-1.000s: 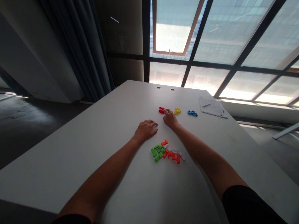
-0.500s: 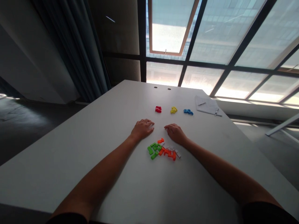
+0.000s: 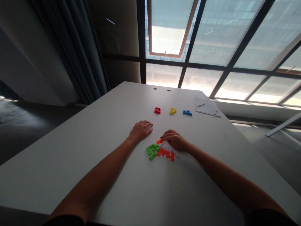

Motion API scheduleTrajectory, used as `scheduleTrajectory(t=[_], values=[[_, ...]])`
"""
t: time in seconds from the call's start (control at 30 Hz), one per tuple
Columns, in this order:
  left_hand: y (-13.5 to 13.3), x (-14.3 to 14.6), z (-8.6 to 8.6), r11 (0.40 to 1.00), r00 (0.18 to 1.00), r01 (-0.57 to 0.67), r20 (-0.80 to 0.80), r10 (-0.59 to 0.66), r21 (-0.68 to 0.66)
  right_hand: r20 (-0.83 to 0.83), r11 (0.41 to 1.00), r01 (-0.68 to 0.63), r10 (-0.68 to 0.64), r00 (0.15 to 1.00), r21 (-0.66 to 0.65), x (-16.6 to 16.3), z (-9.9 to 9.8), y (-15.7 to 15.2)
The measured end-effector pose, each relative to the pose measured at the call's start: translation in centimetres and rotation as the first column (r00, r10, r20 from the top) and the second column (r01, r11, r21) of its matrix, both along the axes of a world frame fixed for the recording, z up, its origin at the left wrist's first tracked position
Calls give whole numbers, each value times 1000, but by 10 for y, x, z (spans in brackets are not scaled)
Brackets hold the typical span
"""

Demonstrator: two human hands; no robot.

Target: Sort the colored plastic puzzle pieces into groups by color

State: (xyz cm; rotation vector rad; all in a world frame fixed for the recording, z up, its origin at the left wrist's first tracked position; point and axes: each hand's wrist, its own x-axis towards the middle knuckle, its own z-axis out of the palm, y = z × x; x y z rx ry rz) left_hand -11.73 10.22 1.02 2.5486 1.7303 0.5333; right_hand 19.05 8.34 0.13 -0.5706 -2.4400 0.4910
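Observation:
On the white table my left hand lies with its fingers stretched out, holding nothing. My right hand hovers over the far edge of a mixed pile, fingers extended and a little apart. Its fingertips are right by a single orange block; whether they touch it I cannot tell. The pile has green blocks on the left, more orange blocks at the front and white blocks on the right. My right hand partly hides the white ones.
Farther off stand three small clusters in a row: red blocks, yellow blocks and blue blocks. Paper sheets with a pen lie at the far right. Two round holes pierce the table's far end, before tall windows.
My right hand has come nearer, down to the far side of the pile beside the lone orange block. The left hand stays in place. The view has shifted slightly.

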Motion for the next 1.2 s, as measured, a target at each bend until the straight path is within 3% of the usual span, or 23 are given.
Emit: scheduleTrajectory(t=[0.33,0.53,0.8,1.2], values=[[2,-2,-1,1000,1000,18,13,-18,0,56,952,301,-304,951,62,32,-7,17],[1,-1,-1,1000,1000,16,5,-16,7,105,947,283,-300,948,153,35,-14,18],[2,0,-1,1000,1000,15,14,-15,-9,142,921,345,-372,918,182,31,-15,17],[1,-1,0,1000,1000,15,14,-15,-12,24,819,540,-554,832,193,46,-23,34]])
